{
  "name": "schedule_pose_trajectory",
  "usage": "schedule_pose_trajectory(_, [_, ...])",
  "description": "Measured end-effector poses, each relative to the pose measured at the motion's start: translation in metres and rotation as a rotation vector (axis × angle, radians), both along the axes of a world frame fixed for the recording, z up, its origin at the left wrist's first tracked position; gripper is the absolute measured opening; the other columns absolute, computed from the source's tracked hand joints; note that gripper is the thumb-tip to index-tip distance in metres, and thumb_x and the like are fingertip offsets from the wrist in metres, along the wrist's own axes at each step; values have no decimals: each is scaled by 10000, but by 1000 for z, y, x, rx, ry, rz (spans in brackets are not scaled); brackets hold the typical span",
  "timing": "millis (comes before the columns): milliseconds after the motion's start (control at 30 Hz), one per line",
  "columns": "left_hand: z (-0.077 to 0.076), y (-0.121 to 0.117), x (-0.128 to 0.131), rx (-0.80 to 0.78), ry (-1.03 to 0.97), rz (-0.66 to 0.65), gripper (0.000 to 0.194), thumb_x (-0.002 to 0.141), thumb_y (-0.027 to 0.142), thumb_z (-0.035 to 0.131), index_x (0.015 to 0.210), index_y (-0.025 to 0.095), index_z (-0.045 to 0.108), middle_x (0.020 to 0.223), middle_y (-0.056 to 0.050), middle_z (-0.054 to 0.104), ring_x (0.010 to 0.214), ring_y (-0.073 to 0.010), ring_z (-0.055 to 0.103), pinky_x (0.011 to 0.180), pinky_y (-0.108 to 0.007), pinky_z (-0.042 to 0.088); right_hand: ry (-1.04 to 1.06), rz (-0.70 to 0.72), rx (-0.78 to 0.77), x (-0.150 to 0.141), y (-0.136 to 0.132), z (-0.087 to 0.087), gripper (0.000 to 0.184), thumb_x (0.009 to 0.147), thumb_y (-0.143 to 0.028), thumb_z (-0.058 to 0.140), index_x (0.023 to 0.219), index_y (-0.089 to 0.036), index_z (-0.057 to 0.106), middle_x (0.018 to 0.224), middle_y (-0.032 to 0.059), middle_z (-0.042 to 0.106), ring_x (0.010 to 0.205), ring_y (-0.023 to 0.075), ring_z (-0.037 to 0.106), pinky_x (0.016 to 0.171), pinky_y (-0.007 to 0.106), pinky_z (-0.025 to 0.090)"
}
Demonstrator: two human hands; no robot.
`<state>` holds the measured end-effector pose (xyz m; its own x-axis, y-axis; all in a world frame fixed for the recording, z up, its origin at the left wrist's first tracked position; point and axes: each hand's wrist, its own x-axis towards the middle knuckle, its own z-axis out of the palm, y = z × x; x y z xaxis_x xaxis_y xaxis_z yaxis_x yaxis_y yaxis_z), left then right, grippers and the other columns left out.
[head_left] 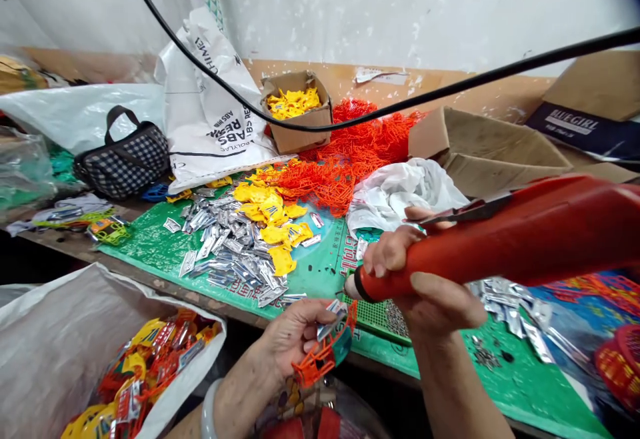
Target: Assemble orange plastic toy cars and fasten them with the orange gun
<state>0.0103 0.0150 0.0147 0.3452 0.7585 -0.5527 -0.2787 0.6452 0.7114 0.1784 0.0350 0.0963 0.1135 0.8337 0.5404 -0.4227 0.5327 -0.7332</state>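
Observation:
My left hand [283, 342] pinches an orange plastic toy-car frame [316, 363] together with a silver stickered plate [332, 319], low in front of the bench. A dark green piece shows inside the frame. My right hand [443, 299] is wrapped round a red electric screwdriver [520, 239], which is held nearly level. Its tip points left, just above the silver plate and apart from it as far as I can see. Beneath the tip, on the bench, lies a green perforated tray [373, 314] with small screws [396, 319] at its right end.
Silver plates [235, 262] and yellow plastic parts [280, 232] lie heaped on the green sheet [145, 236]. Behind them are orange frames [345, 172] and a cardboard box [300, 134]. A white sack [55, 332] holds assembled pieces at left. A black cable [430, 96] hangs across the view.

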Motion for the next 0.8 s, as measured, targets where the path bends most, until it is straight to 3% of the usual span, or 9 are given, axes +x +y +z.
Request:
schedule_pose_trajectory(67, [0,-3,0,-187,-80,-19,152,626,254,775,690,145,692,580,-14,644,487,-129,558,514,-254,441,0,30,9,1,-1,-2,491,697,-369,737,1170,-310,619,605,-46,547,513,156,534,532,340,495])
schedule_pose_trajectory(167, [5,-5,1,-300,-165,-8,127,624,215,752,712,136,707,610,-14,656,494,-117,549,541,-255,450,7,62,17,3,-4,-5,538,695,-366,738,1211,-305,601,607,-41,558,520,162,538,532,342,498])
schedule_pose_trajectory(367, [17,-7,1,-369,-227,-35,143,595,201,783,697,137,706,638,-21,656,498,-109,548,570,-257,460,50,122,48,5,-9,-9,519,712,-300,721,1217,-286,603,645,-26,601,561,172,567,561,346,512])
schedule_pose_trajectory(800, [14,-6,3,-496,-436,-22,86,661,111,650,731,83,691,615,-42,709,508,-138,642,620,-247,521,44,148,87,8,-13,-13,515,731,-288,689,1234,-249,585,642,-17,600,555,168,551,551,346,500])
